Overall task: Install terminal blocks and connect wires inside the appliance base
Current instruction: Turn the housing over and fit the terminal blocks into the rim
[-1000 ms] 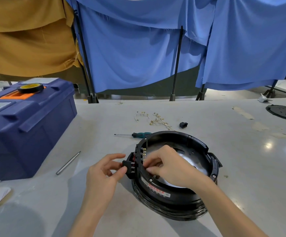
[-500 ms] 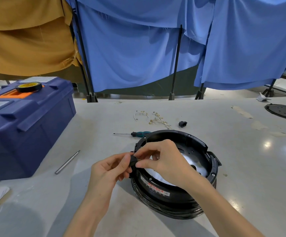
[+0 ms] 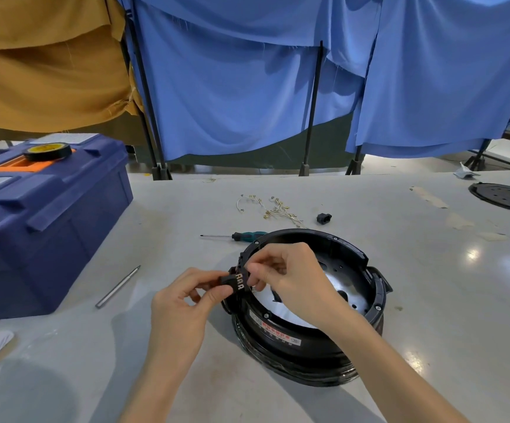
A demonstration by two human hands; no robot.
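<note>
I'm holding the terminal block in my left hand — grip clamped on its dark body — just outside the left rim of the appliance base, which is sitting on the desk. My right hand, reaching over the rim, is pinching the block's right end. The block is lying with its long axis left to right, pointing at the base wall, three brass tabs facing up toward me. I'm judging the coming push as rightward — into the wall.
</note>
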